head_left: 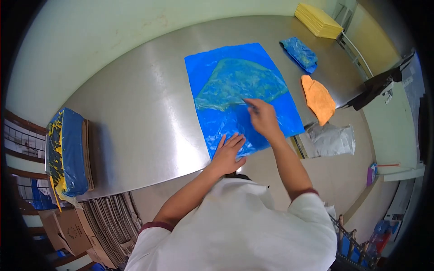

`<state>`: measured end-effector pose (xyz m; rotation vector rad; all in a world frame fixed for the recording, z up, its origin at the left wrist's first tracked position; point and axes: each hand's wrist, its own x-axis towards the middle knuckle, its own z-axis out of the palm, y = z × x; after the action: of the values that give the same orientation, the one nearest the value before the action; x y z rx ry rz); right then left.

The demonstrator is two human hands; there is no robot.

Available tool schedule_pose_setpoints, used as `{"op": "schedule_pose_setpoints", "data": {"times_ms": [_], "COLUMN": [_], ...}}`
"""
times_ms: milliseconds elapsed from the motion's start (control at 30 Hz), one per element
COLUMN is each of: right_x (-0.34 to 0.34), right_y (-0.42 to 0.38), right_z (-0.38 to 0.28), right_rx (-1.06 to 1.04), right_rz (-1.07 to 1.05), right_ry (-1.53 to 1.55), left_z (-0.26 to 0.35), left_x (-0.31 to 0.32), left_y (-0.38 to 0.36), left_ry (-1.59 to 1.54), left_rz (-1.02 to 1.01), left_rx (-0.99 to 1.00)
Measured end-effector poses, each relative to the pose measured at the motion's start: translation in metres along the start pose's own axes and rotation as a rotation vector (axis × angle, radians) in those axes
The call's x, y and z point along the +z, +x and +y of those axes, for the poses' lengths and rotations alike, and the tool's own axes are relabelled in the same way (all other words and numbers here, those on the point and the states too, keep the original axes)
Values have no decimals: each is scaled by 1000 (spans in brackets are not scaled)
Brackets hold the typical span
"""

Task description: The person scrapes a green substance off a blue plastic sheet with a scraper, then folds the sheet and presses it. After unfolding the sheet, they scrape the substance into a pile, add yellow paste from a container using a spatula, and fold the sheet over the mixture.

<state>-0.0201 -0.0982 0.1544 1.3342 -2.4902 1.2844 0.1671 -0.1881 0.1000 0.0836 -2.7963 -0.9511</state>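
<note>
On the steel table lies a blue plastic sheet, its near end at the table's front edge. Across its upper half spreads a crumpled, see-through greenish plastic piece, roughly fan-shaped. My left hand rests palm down on the sheet's near end, fingers spread. My right hand is over the middle of the sheet, fingers pinched together at the lower border of the greenish piece. Something small and dark shows at those fingertips; I cannot tell what it is.
Right of the sheet lie an orange cloth and a folded blue-green plastic bundle. A yellow stack stands at the back right. At the table's left end is a blue-lined box with yellow pieces. Flattened cardboard stands below.
</note>
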Motion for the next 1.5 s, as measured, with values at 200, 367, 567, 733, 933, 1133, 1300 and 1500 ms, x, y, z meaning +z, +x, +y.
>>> {"op": "schedule_pose_setpoints", "data": {"times_ms": [200,367,567,733,933,1133,1300,1500], "right_x": [42,118,82,106,70,3,42,89], "right_y": [-48,-85,-63,-39,-13,71,68,61], "right_z": [-6,-12,-3,65,36,-46,-150,-102], "right_rx": [697,643,623,686,612,41,-736,-844], "right_rz": [482,292,129,120,-21,-209,-737,-805], "right_ry": [1440,1021,642,881,1368,489,-235,-275], "left_z": [-101,-206,-217,-195,-143,-53,-33,-30], "left_x": [-88,-113,-125,-139,-126,-41,9,6], "left_y": [81,155,105,15,-68,-40,15,12], "left_ry": [-186,104,423,427,295,-15,146,327], "left_rz": [414,17,57,152,351,301,-62,-175], "left_rx": [-118,-139,-342,-531,-601,118,274,236]}}
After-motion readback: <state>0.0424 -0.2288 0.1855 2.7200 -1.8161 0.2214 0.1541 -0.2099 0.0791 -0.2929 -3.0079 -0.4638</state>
